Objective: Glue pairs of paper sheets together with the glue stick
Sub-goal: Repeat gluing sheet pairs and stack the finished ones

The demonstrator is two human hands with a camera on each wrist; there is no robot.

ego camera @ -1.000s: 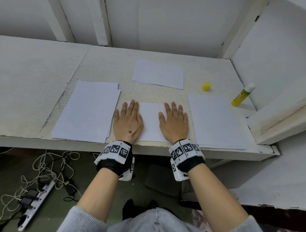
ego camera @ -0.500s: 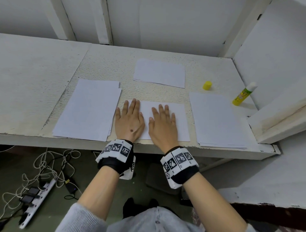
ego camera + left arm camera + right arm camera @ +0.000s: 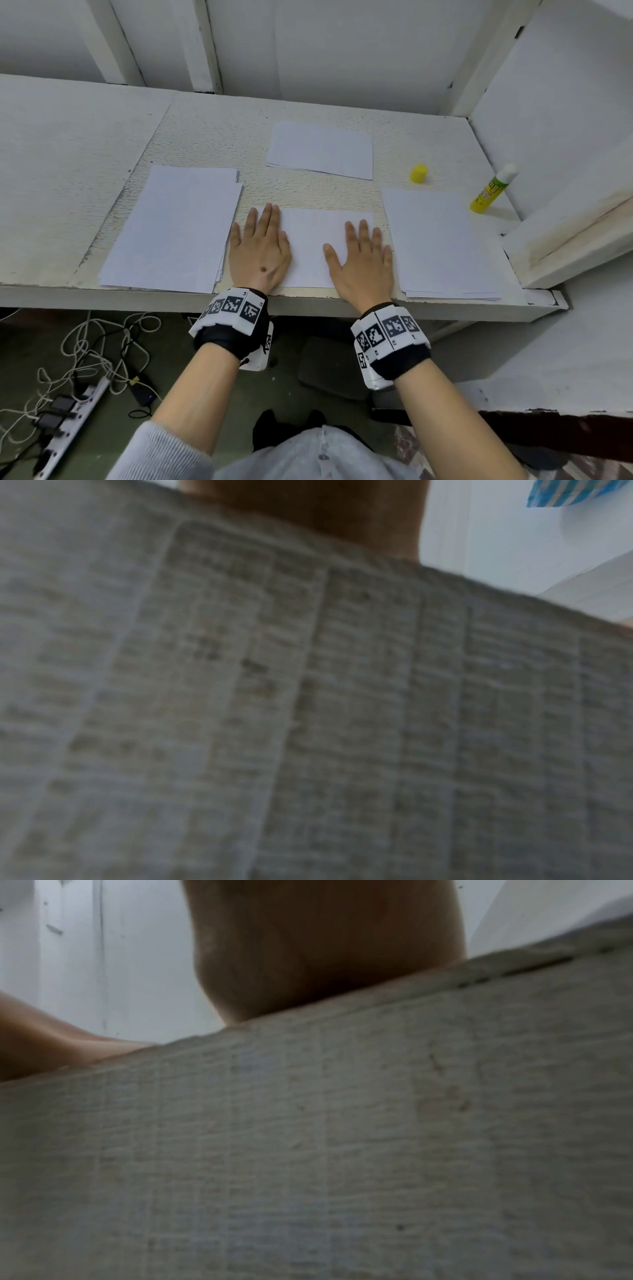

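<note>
since half a second ago the right hand (image 3: 363,262) has slid from beside the left hand (image 3: 260,250) out to the right end of the middle sheet (image 3: 315,240); left hand hasn't shifted. both hands lie flat, palms down, fingers straight and only slightly spread, pressing the sheet onto the table (image 3: 205,137). nothing is pinched or held in either hand. left hand covers the sheet's left edge, fingertips pointing away from the person, thumb side toward the centre. right hand sits at the right edge, thumb angled out toward the left hand, bare paper between the two. sheet lies at the table's front edge, between a left paper stack (image 3: 171,229) and a right paper stack (image 3: 442,243), close to both but apart from them. another sheet (image 3: 320,149) lies further back near the middle. glue stick (image 3: 493,188), yellow body with white tip exposed, leans against the right-hand wall panel (image 3: 565,102), well apart from both hands. its yellow cap (image 3: 419,173) stands on the table, left of the stick, just behind the right stack. wrist views are blurry: the left wrist view shows the table's front face (image 3: 308,723) and the heel of the hand (image 3: 308,507), same in the right wrist view (image 3: 325,942), fingers not visible in either.
</note>
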